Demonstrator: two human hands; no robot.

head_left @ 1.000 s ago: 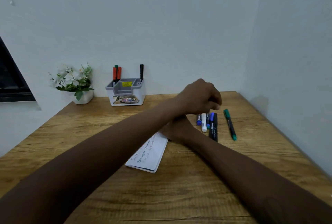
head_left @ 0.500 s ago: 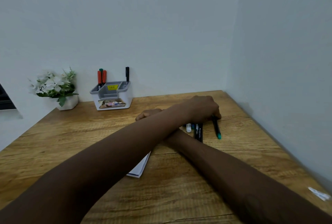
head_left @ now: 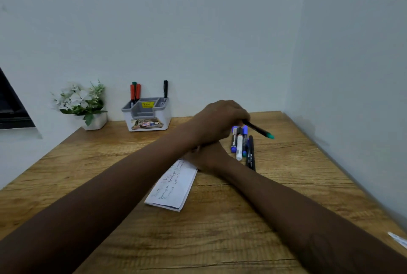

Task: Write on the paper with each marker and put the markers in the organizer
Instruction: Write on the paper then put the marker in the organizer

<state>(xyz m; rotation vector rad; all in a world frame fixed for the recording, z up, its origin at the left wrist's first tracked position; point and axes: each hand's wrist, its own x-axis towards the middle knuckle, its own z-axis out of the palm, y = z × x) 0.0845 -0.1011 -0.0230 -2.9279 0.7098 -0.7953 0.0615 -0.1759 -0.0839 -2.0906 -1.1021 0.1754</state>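
My arms are crossed over the wooden desk. My left hand [head_left: 220, 119] reaches across to the right and grips a black marker with a green cap [head_left: 258, 129], lifted off the desk with its cap pointing right. Below it lie several markers [head_left: 242, 144] side by side, blue, white and black. My right hand [head_left: 207, 156] rests on the top end of the folded white paper [head_left: 174, 188], which carries handwriting; its fingers are mostly hidden under my left wrist. The grey-and-white organizer [head_left: 147, 117] stands at the back wall and holds two orange markers, a green one and a black one.
A small white pot of white flowers [head_left: 83, 106] stands left of the organizer. Walls close off the desk at the back and on the right. A dark frame [head_left: 13, 106] shows at the left edge. A white scrap [head_left: 398, 238] lies at the desk's right edge.
My left hand came down on the green-capped marker and has now lifted it off the desk. My right hand has stayed on the paper. The camera view shifted.
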